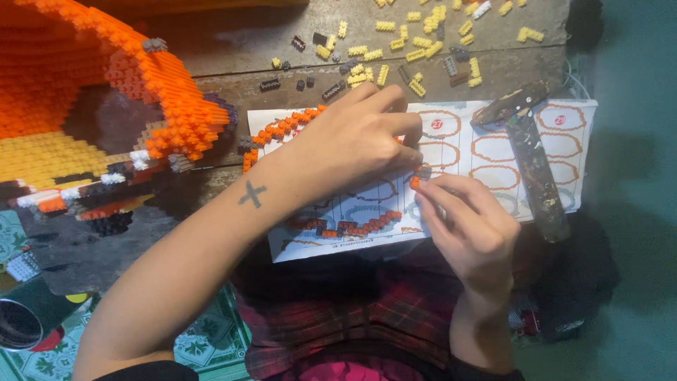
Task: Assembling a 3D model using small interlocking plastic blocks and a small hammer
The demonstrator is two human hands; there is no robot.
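With an orange brick (415, 182) pinched in my right hand (469, 229) and my left hand (356, 141) pressing the half-built ring (282, 128), loose yellow bricks (416, 42) wait at twelve o'clock.

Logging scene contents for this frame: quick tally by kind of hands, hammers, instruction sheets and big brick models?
hands: 2, left hand and right hand, the right one pinching a small orange brick
hammer: 1
instruction sheet: 1
large orange brick model: 1
Total: 5
The loose yellow bricks are too small and too many to count reliably.
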